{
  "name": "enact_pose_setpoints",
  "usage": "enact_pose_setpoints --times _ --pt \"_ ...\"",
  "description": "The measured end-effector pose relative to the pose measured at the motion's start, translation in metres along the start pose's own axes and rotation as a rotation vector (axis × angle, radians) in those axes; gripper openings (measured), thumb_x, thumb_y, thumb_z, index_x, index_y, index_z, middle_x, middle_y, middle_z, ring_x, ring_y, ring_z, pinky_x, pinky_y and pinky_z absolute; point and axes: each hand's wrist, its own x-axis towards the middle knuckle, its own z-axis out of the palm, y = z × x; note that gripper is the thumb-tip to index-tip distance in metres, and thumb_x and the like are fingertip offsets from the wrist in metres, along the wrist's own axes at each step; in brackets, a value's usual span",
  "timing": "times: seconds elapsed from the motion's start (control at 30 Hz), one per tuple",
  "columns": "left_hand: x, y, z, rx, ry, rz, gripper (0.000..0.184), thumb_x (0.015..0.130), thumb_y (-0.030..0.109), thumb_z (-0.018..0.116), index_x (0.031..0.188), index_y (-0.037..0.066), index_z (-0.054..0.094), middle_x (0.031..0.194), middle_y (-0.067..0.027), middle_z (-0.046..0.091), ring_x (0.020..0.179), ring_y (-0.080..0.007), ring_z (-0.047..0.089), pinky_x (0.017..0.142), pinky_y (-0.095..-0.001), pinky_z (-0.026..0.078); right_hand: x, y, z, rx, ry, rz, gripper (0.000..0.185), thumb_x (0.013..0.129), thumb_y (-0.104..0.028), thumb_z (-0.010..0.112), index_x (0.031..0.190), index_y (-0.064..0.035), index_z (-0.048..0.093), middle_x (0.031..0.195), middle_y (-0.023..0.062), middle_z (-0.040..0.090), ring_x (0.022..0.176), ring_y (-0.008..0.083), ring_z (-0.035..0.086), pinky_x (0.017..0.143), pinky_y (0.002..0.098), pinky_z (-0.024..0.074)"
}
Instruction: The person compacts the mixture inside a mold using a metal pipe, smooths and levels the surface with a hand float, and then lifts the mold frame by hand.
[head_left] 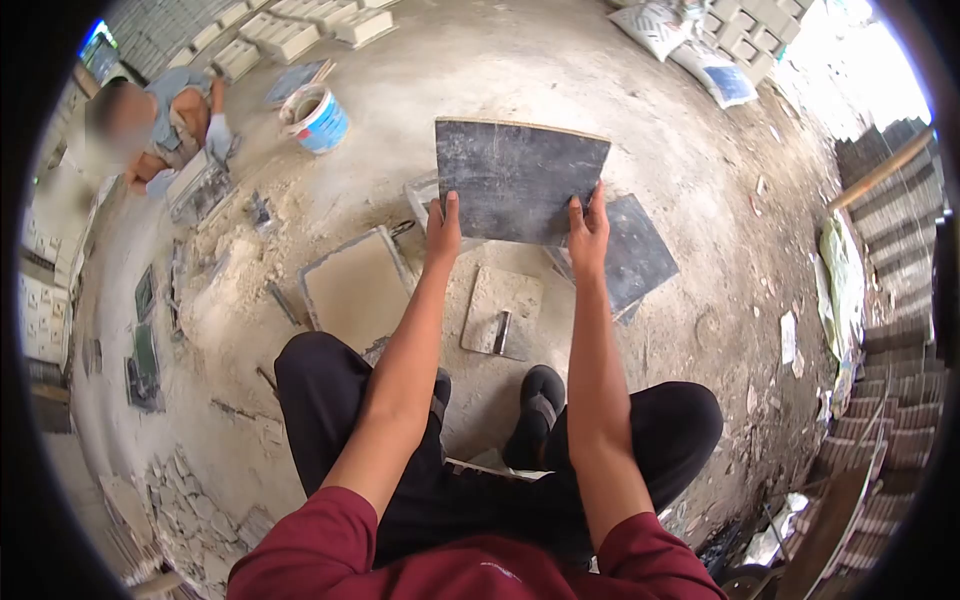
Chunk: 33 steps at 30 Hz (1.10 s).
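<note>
A dark rectangular board (520,180) is held up in front of me, tilted, with a pale upper edge. My left hand (444,228) grips its lower left corner, thumb on the near face. At the lower right edge, my right hand (588,230) holds it the same way. Behind and below my right hand, another dark board (628,252) lies on the ground. A square frame filled with pale material (357,285) lies below and left of my left hand. Between my forearms, a square plate with a bar handle (485,308) rests on the floor.
At the upper left a co-worker (175,120) crouches by a mould (200,185). Near them stand a bucket (314,118) and a heap of powder (235,265). Sacks (715,75) and stacked blocks (755,30) are at the upper right. Stacked tiles (900,350) line the right side.
</note>
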Motion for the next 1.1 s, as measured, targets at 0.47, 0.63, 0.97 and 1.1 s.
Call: enact_pose_setpoints --times 0.47,0.63,0.97,1.1 --pt "0.011 -0.076 -0.034 1.057 0.131 -0.231 0.050 0.089 0.032 0.054 0.115 -0.011 0.053 0.110 -0.0285 0.055 0.102 -0.0442 0.053 0.089 -0.0468 0.042 0.091 0.173 0.087 -0.837 -0.536 0.208 0.051 0.085 -0.029 0.063 0.125 0.0020 0.054 0.107 0.0283 0.062 0.102 0.0397 0.060 0.088 0.0411 0.0472" --pt "-0.004 -0.093 -0.017 0.903 0.032 -0.368 0.064 0.091 0.032 0.054 0.130 -0.014 0.035 0.125 -0.0332 0.044 0.116 -0.0439 0.046 0.099 -0.0458 0.037 0.079 0.217 0.083 -0.791 -0.525 0.197 0.069 0.081 -0.041 0.067 0.133 -0.0011 0.047 0.114 0.0273 0.060 0.106 0.0397 0.059 0.092 0.0402 0.0458" --pt "-0.006 -0.067 -0.045 0.509 0.200 -0.095 0.052 0.090 0.026 0.056 0.130 -0.005 0.043 0.124 -0.0254 0.051 0.117 -0.0376 0.049 0.100 -0.0427 0.037 0.047 0.162 0.120 -0.800 -0.129 -0.323 0.039 0.089 -0.025 0.061 0.121 -0.0028 0.055 0.113 0.0201 0.058 0.108 0.0384 0.054 0.091 0.0443 0.0431" --pt "-0.030 -0.048 -0.102 0.657 0.380 0.128 0.040 0.088 0.017 0.057 0.123 0.000 0.049 0.116 -0.0195 0.056 0.110 -0.0351 0.052 0.096 -0.0433 0.039 -0.023 0.112 0.147 -0.491 -0.363 -0.146 0.019 0.091 -0.017 0.058 0.099 -0.0004 0.060 0.090 0.0152 0.062 0.082 0.0313 0.061 0.070 0.0392 0.0472"
